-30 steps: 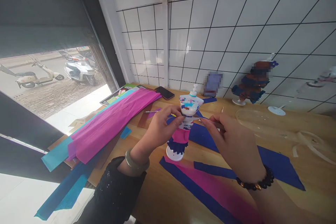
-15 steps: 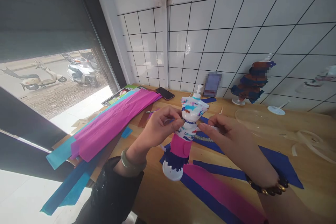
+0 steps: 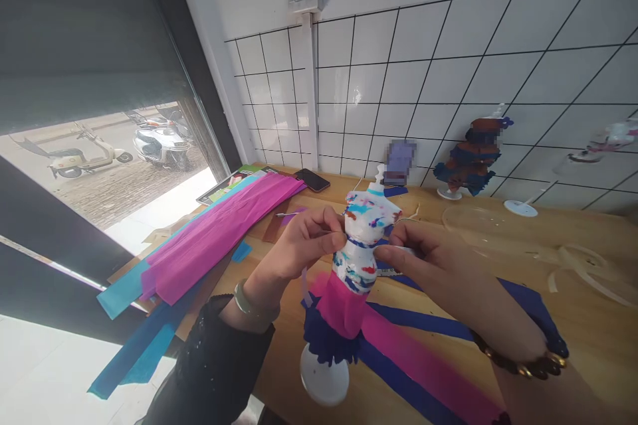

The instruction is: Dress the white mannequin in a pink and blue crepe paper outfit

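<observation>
A small white mini mannequin (image 3: 359, 229) with colored smears stands between my hands. Pink crepe paper (image 3: 343, 305) wraps its hips, and a frilled dark blue paper edge (image 3: 329, 339) sits below that, above the round white base (image 3: 325, 382). A narrow dark blue band (image 3: 359, 243) circles the waist. My left hand (image 3: 312, 239) pinches at the left side of the waist, a pale ribbon (image 3: 306, 287) hanging below it. On the other side my right hand (image 3: 423, 252) is closed in a pinch, a pale strip showing at its fingers. Fingertips partly hide both grips.
Folded pink crepe paper (image 3: 224, 232) and teal strips (image 3: 129, 352) lie at left, near a phone (image 3: 313, 179). Dark blue paper (image 3: 528, 312) and a loose cream ribbon (image 3: 588, 272) lie at right. A dressed figure (image 3: 468, 159) stands by the tiled wall.
The mannequin looks larger and more upright, its base lower in view. Both hands keep their pinches at the waist. The view has shifted slightly.
</observation>
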{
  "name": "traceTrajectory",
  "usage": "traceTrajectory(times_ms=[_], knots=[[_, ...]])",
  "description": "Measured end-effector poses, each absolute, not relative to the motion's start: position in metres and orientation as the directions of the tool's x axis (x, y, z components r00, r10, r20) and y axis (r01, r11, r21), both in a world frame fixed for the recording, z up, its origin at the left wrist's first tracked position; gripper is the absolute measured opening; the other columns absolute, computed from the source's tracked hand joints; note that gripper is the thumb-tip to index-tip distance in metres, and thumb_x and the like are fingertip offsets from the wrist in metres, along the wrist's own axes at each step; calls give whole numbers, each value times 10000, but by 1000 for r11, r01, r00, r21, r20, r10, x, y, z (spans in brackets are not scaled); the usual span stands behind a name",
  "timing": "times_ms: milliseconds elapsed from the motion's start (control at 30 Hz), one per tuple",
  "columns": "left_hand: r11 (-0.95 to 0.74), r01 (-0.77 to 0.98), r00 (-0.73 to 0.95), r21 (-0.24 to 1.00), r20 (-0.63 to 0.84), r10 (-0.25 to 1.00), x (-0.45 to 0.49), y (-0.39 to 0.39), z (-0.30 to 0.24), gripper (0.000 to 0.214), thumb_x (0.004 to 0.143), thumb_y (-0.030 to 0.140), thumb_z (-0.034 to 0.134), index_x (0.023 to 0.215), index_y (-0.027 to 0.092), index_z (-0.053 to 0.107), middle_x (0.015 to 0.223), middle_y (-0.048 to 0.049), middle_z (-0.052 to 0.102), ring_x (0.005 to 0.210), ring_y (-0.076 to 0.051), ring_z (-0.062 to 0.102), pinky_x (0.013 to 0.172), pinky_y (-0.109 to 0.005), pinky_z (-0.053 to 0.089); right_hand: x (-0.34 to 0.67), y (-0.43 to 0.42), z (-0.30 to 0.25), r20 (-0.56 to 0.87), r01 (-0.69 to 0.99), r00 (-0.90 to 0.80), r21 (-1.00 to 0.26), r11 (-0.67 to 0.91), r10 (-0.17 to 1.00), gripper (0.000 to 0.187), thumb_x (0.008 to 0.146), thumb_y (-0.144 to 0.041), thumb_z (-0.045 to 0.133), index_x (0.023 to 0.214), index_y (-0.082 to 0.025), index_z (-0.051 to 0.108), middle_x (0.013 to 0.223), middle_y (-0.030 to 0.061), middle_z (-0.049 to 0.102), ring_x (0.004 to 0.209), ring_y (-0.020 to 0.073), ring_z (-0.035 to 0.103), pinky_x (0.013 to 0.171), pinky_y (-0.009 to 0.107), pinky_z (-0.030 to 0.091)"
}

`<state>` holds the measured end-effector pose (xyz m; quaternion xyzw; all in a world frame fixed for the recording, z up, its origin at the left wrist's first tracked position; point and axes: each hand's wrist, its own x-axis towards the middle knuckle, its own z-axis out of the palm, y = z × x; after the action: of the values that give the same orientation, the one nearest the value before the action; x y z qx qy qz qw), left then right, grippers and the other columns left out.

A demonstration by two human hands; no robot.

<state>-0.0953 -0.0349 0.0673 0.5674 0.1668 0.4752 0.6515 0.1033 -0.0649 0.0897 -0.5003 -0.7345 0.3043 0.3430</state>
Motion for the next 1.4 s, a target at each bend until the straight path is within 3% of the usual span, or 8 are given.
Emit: traceTrajectory(times_ms=[300, 467, 600, 700, 800, 967, 1233, 1400], knots=[[-10, -536, 496, 844, 325, 805, -82, -39, 63, 279, 673, 308, 729, 673, 154, 496, 647, 7, 537, 573, -98, 500, 559, -230, 391, 108, -70, 90, 171, 388, -329, -872, 298, 929, 426, 765, -569, 564, 606, -211, 397, 560, -56, 351, 494, 83, 305, 400, 199, 262], [21, -536, 503, 844, 299, 811, -75, -43, 69, 315, 643, 320, 750, 658, 152, 484, 632, 21, 508, 532, -77, 484, 513, -211, 387, 106, -71, 91, 196, 358, -310, -882, 305, 930, 395, 751, -547, 594, 622, -199, 456, 598, -31, 456, 523, 96, 414, 430, 206, 360], [25, -480, 525, 877, 264, 809, -75, -44, 73, 350, 617, 353, 767, 639, 154, 480, 642, 13, 503, 530, -78, 479, 498, -215, 388, 105, -71, 92, 196, 208, -362, -936, 284, 911, 265, 757, -459, 626, 841, -215, 568, 711, -7, 583, 628, 134, 555, 554, 257, 498], [23, -424, 557, 906, 241, 795, -76, -43, 77, 357, 614, 384, 769, 639, 150, 500, 648, 10, 509, 532, -77, 472, 499, -214, 383, 108, -71, 94, 202, 141, -437, -947, 289, 876, 213, 784, -379, 613, 954, -257, 575, 822, -4, 639, 748, 157, 615, 650, 271, 527], [24, -370, 596, 929, 217, 773, -80, -42, 84, 330, 629, 374, 765, 652, 144, 530, 678, 4, 540, 571, -81, 495, 538, -212, 399, 111, -70, 95, 244, 200, -497, -902, 383, 833, 130, 830, -368, 551, 880, -264, 611, 830, -13, 649, 783, 162, 626, 677, 256, 521], [16, -300, 606, 954, 178, 775, -86, -41, 95, 293, 642, 314, 766, 684, 147, 530, 696, 11, 591, 616, -84, 547, 581, -205, 426, 113, -69, 93, 346, 337, -494, -769, 543, 797, 181, 857, -380, 514, 870, -269, 657, 825, 9, 652, 758, 177, 629, 639, 277, 522], [-70, -283, 546, 957, 221, 808, -90, -42, 90, 314, 657, 306, 755, 631, 142, 489, 676, 7, 606, 638, -85, 568, 604, -208, 444, 109, -74, 95, 389, 294, -476, -775, 560, 789, 132, 833, -375, 550, 818, -291, 652, 962, 19, 629, 924, 221, 606, 773, 318, 516], [-273, -157, 477, 949, 315, 821, -95, -46, 95, 288, 696, 287, 722, 640, 143, 479, 938, -71, 640, 883, -168, 604, 728, -293, 486, 109, -74, 97, 349, 323, -477, -784, 531, 807, 146, 842, -392, 532, 845, -279, 625, 873, 15, 640, 766, 188, 615, 637, 289, 511]])
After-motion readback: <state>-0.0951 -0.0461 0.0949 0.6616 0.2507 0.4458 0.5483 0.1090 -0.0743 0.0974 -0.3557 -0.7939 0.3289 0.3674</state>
